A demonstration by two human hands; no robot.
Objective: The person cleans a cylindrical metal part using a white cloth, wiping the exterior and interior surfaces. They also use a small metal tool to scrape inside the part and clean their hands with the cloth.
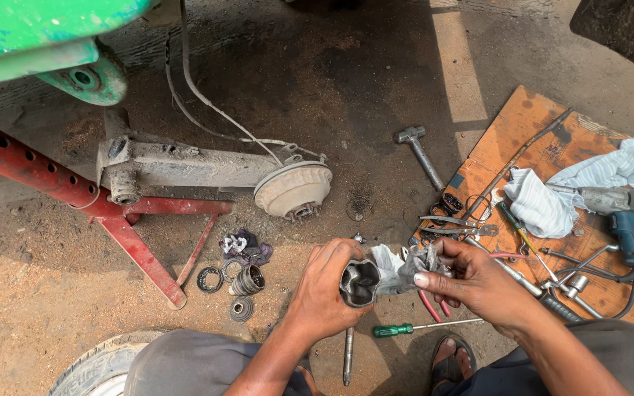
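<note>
My left hand [324, 290] grips a greasy metal cup-shaped joint housing [359, 281] with its open end facing up; its shaft [348, 358] hangs down toward the ground. My right hand [471, 279] holds a dirty grey rag [421, 260] bunched right beside the housing's rim. A white cloth or bag [387, 265] lies just behind the housing, between the two hands.
A brake drum on an axle arm [293, 189] rests on a red jack stand [122, 227] under a green vehicle body [38, 37]. Bearings and rings [243, 282] lie on the dirt. A hammer [420, 154], green-handled screwdriver [420, 327], pliers, cloths and a power drill [625, 213] sit near the cardboard [530, 132]. A tyre [93, 367] is at lower left.
</note>
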